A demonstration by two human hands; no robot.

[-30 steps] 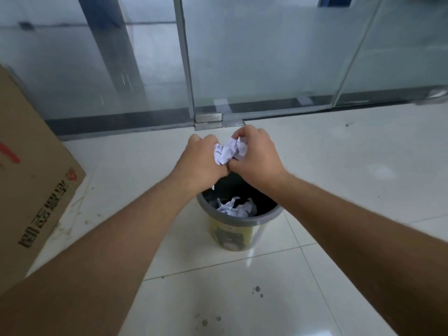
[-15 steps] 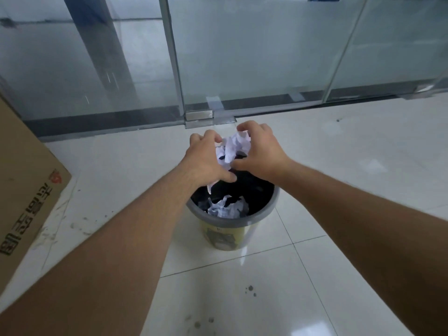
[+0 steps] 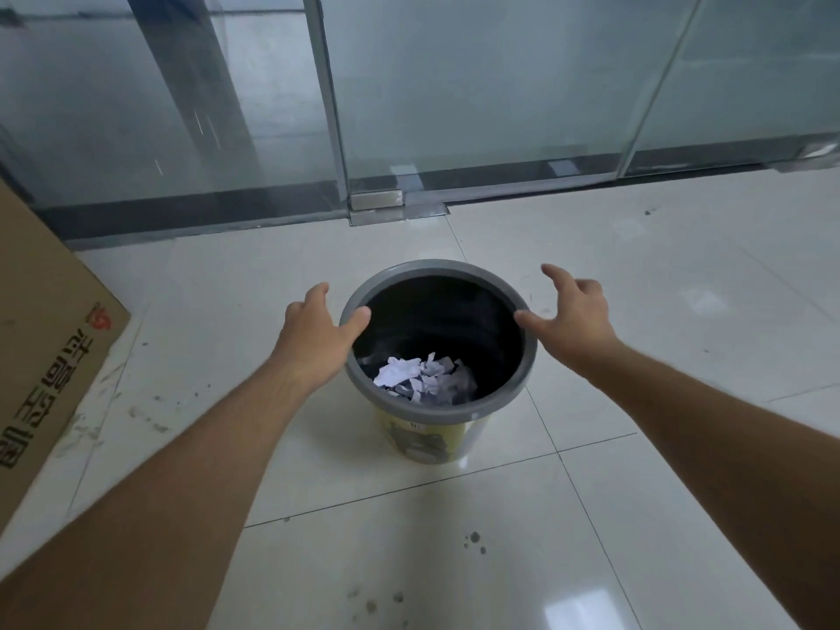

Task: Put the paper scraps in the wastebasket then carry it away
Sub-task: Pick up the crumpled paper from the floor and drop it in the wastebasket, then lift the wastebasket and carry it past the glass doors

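A round wastebasket (image 3: pixel 527 370) with a grey rim, black inside and yellow printed wall stands on the white tiled floor. White paper scraps (image 3: pixel 420 375) lie in a heap at its bottom. My left hand (image 3: pixel 318 334) is open at the basket's left side, its thumb over the rim. My right hand (image 3: pixel 572 316) is open at the right side, thumb at the rim, fingers spread beyond it. Neither hand holds anything.
A large brown cardboard box (image 3: pixel 41 352) with red and black print stands at the left. Frosted glass doors (image 3: pixel 477 93) with a metal floor hinge (image 3: pixel 377 204) close off the far side. Dark spots mark the floor tiles (image 3: pixel 472 541) near me.
The crumpled paper that both hands held over the basket has dropped inside. My hands have parted and moved down to either side of the rim.
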